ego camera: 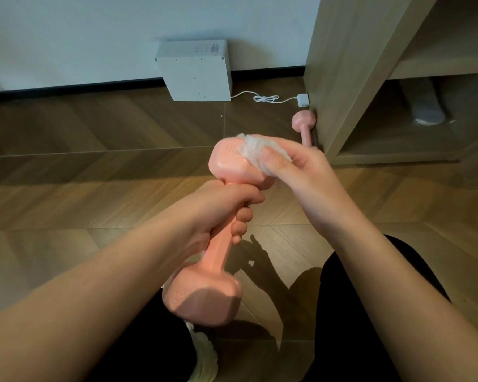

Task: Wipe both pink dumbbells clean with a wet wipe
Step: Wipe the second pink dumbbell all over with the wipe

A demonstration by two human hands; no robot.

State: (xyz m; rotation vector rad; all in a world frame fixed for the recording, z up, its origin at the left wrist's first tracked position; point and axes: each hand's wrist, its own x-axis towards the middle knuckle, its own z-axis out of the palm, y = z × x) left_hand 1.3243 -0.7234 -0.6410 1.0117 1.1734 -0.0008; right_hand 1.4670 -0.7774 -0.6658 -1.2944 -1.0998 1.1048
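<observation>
My left hand [221, 213] grips the handle of a pink dumbbell [204, 293], held up above the floor with one head toward me and the other pointing away. My right hand [295, 172] holds a crumpled white wet wipe [255, 150] and presses it against the right side of the far head. The second pink dumbbell [304, 124] lies on the floor beyond, against the foot of the wooden shelf unit, its near end hidden behind my right hand.
A wooden shelf unit [342, 78] stands at the right, with a grey object on the floor inside it. A white box [196, 73] leans at the wall, with a white cable and plug [302, 100] beside it. My dark-clad knees and a light shoe [204, 357] fill the bottom.
</observation>
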